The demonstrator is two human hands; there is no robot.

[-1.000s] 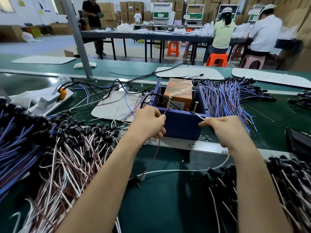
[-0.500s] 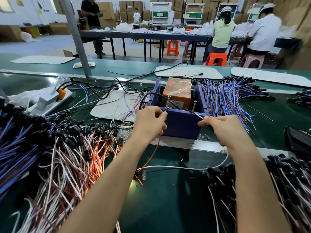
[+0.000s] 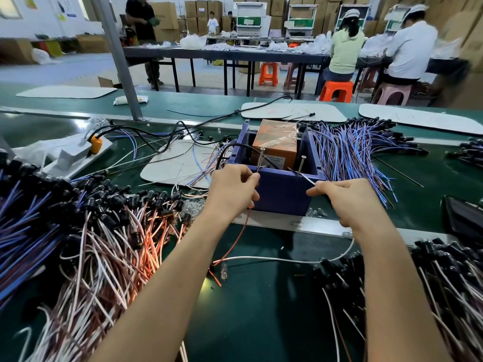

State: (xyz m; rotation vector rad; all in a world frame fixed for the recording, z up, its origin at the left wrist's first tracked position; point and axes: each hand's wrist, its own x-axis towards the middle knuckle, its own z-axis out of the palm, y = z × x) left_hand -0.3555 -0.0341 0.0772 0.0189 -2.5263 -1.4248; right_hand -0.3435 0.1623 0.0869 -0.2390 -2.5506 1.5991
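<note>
A purple box (image 3: 282,194) stands on the green bench with an orange block (image 3: 277,142) inside and two upright screws (image 3: 261,159) on its near rim. My left hand (image 3: 232,192) pinches a red wire (image 3: 236,239) against the left screw. My right hand (image 3: 347,197) pinches a white wire (image 3: 274,259) whose end points at the right screw (image 3: 302,164). Both wires run down to a small clear bulb (image 3: 223,273) lying on the bench, and the red wire glows orange.
Heaps of white and red leads with black caps (image 3: 99,244) lie at left, more at lower right (image 3: 444,283). Blue leads (image 3: 350,150) spread right of the box. White boards (image 3: 177,163), a metal post (image 3: 117,56) and a dark tray (image 3: 462,218) surround the spot. People sit at far tables.
The red wire and the leads beside it have lit up orange, and a glow shows near the bulb. My left hand has shifted slightly up toward the left screw.
</note>
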